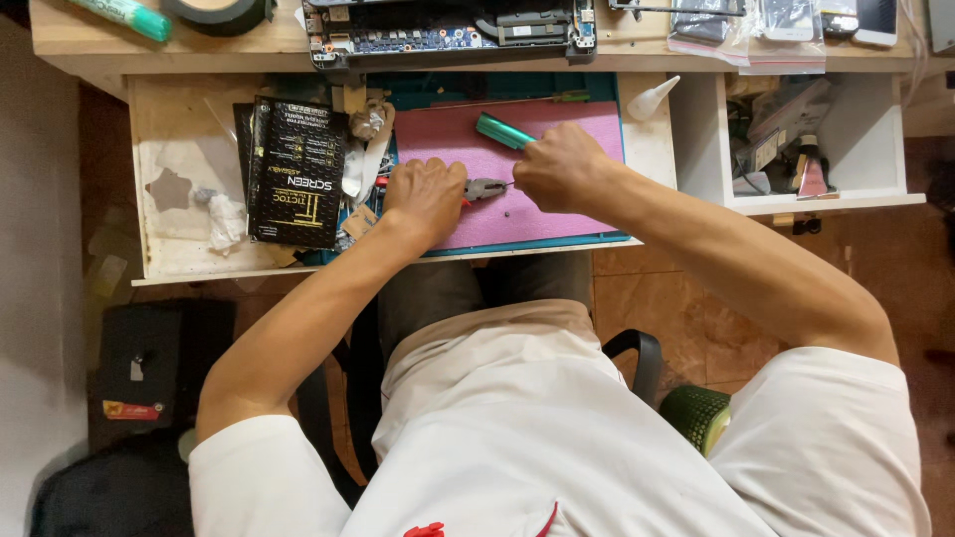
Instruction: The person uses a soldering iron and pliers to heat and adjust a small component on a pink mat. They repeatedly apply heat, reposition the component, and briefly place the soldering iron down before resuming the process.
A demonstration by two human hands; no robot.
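My left hand [426, 196] is closed around small pliers [484, 188], whose grey jaws stick out to the right over a pink mat [557, 129]. My right hand [562, 165] grips a teal-handled screwdriver [503, 131], its thin shaft pointing down toward the plier jaws. Both hands hover over the mat on a pull-out shelf. Whatever the jaws pinch is too small to tell.
An opened laptop with exposed circuit board [448, 30] lies on the desk above. A black flat package [296, 171] and crumpled scraps [226, 214] sit left of the mat. A white dropper bottle [652, 97] lies at right; a drawer [816, 139] holds clutter. A tape roll [219, 12] sits top left.
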